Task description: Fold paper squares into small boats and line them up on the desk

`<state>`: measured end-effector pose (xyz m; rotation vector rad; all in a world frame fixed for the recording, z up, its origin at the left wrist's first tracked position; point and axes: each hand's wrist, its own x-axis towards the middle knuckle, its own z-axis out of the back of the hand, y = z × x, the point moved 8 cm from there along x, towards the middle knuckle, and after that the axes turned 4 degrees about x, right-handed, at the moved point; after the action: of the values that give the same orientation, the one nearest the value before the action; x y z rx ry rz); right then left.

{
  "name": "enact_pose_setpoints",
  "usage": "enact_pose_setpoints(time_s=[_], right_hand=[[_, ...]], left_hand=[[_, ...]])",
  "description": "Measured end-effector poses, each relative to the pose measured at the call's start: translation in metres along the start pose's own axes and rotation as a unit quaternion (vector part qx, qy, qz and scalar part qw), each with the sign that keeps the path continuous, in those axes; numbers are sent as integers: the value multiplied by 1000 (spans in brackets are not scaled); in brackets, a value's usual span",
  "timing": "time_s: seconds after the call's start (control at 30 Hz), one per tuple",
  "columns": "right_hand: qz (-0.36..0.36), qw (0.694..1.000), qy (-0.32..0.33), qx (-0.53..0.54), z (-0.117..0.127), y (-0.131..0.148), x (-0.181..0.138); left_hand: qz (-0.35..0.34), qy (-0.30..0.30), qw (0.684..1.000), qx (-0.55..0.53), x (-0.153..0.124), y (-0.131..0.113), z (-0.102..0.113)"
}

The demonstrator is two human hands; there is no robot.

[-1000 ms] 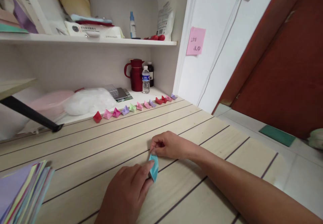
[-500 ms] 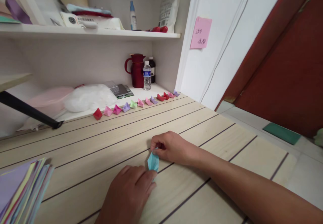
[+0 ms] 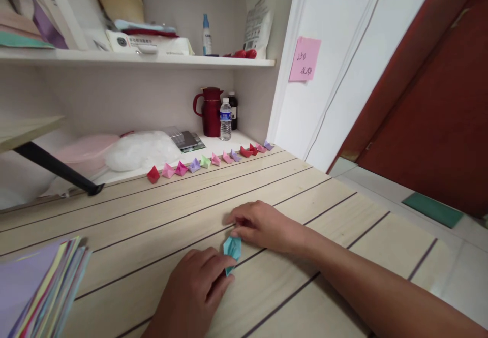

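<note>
A small folded paper boat (image 3: 232, 248) in teal is between my two hands, low over the wooden table. My left hand (image 3: 196, 287) pinches its near end between thumb and index finger. At the far end is my right hand (image 3: 261, 226), its thumb against or very close to the paper. The right index finger reaches out beyond the boat, apart from the thumb. The boat's middle is spread, showing a fold inside.
Several small paper boats (image 3: 194, 165) in red, pink, purple and green line the table's (image 3: 160, 211) back edge. A stack of coloured paper (image 3: 34, 282) lies at the left. Behind stand a red jug (image 3: 211, 114), a water bottle (image 3: 225, 120) and a plastic bag (image 3: 141, 151).
My right index finger has come away from the teal boat's far tip. The boat's middle looks more spread, and my left thumb and index finger show more plainly around its near end.
</note>
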<state>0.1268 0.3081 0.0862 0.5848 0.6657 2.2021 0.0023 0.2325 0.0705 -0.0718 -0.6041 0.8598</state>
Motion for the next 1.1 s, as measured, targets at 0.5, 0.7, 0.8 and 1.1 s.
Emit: enact_pose_setpoints(time_s=[0.5,0.7,0.8,1.1], right_hand=[[61,984,26,163,4,22,-8],[74,992,41,90,7,28,-8],[90,993,48,58,5,31,-8],[149,988,5,30,1,30,-3]], left_hand=[[180,109,969,-133,1,20,-10],[183,106,967,-142,-1,21,-9],[187,104,966,-146,-2,22,-10],[155,69,974,-152,-2,27,-12]])
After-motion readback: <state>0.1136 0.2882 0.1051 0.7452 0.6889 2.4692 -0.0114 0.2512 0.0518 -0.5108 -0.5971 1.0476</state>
